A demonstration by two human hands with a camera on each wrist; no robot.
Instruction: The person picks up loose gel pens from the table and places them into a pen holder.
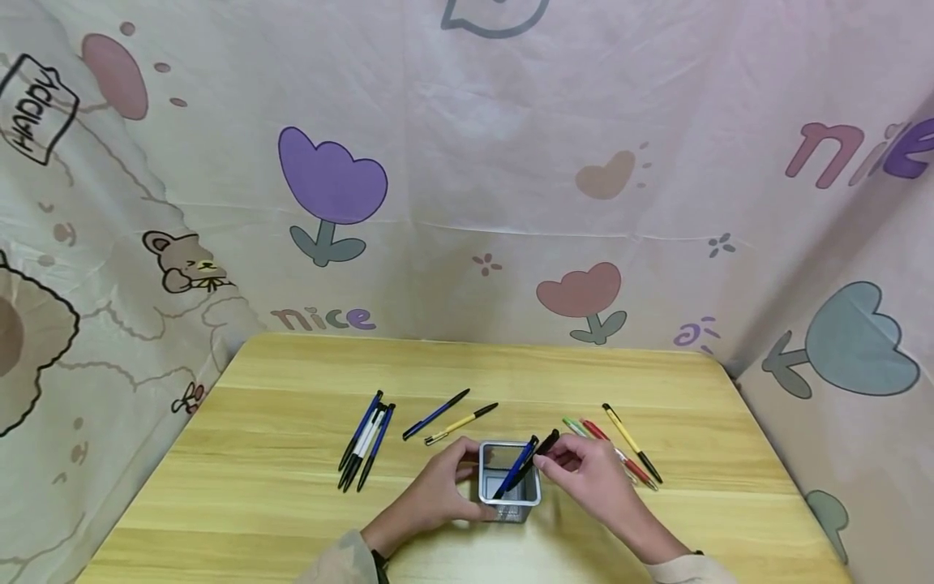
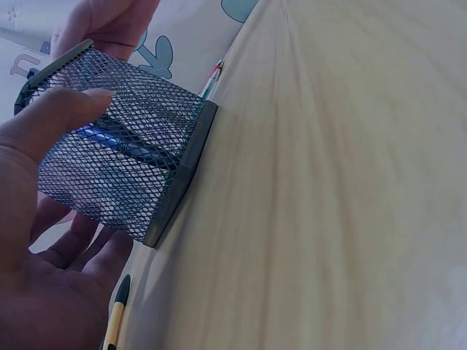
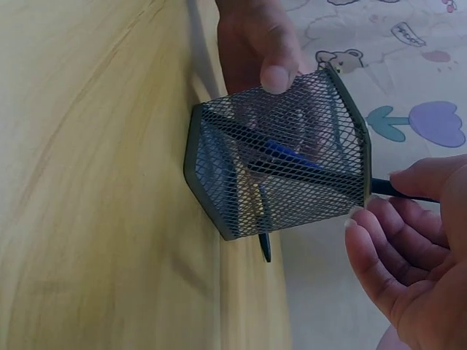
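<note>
A square mesh pen holder (image 1: pixel 513 513) stands near the table's front; a blue pen (image 1: pixel 516 468) leans inside it. My left hand (image 1: pixel 438 488) grips the holder's left side, thumb at the front; the left wrist view shows the thumb across the mesh (image 2: pixel 139 95). At the holder's right rim, my right hand (image 1: pixel 594 478) pinches the upper part of a black pen (image 1: pixel 546 445), whose lower part is inside the holder. In the right wrist view, thumb and fingers of the right hand (image 3: pixel 416 248) hold that pen just outside the rim.
Several blue, white and black pens (image 1: pixel 362 446) lie at the left. Behind the holder are a blue pen (image 1: pixel 436 414) and a yellow pen (image 1: pixel 461 423). At the right lie a yellow and black pen (image 1: pixel 631 442), a red one (image 1: pixel 642 473) and a green one (image 1: pixel 571 427).
</note>
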